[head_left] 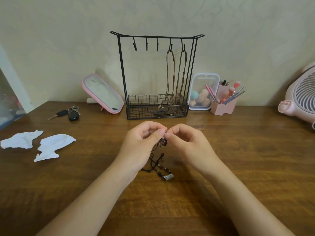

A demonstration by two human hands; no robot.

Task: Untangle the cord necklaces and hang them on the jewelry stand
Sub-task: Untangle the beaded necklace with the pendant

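On the wooden table [238, 159], against the wall, stands the black wire jewelry stand [156, 75], two brown cord necklaces [175, 74] hanging from its right-hand hooks. In front of it, the left hand [144, 142] and right hand [185, 142] meet fingertip to fingertip, pinching a dark tangled cord necklace [162, 162] whose beaded end lies on the table.

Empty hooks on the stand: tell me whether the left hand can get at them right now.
Probably yes. Nothing stands between the left hand and the three empty hooks, only bare table; but that hand is pinching the dark necklace.
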